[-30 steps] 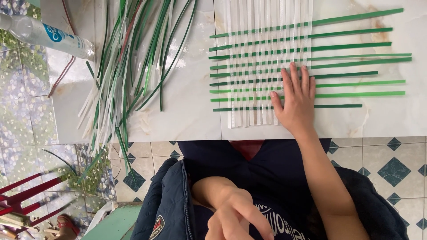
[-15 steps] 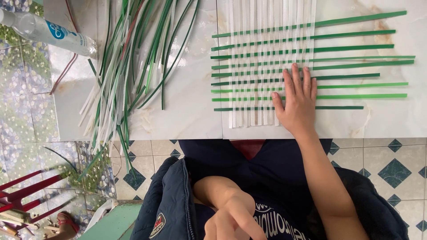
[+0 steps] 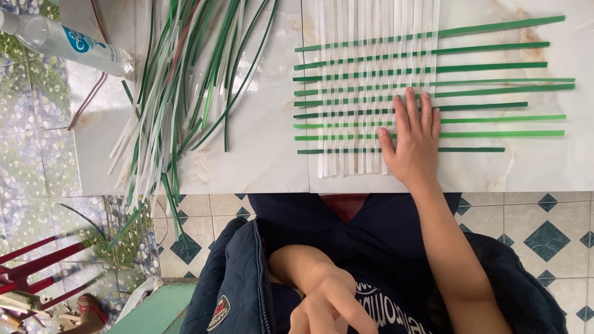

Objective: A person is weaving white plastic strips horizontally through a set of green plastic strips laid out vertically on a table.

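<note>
My right hand (image 3: pixel 413 139) lies flat on the woven mat (image 3: pixel 371 93), palm down, fingers spread and straight, pressing on its lower right corner; it grips nothing. The mat sits on the pale marble counter (image 3: pixel 260 148), and I place everything else from it.

I count nine green strips (image 3: pixel 495 83) running crosswise through the mat, their long ends sticking out well past its right edge. The white strips (image 3: pixel 337 162) run the other way, towards me; there are roughly a dozen, but they lie too close together for a sure count. My fingertips reach the sixth green strip from the top, and my palm covers parts of the lowest three.

To the left of the mat, apart from it, lies one loose bundle of spare strips (image 3: pixel 176 93), green and white mixed, too many and too tangled to count; some hang over the near edge of the counter. Further left again, at the far corner, lies one clear plastic bottle (image 3: pixel 65 43) on its side.

My left hand (image 3: pixel 325 303) is off the counter, down in my lap below the mat, fingers loosely curled and holding nothing that I can see. One dark blue jacket (image 3: pixel 232 284) lies across my lap, just left of that hand.
</note>
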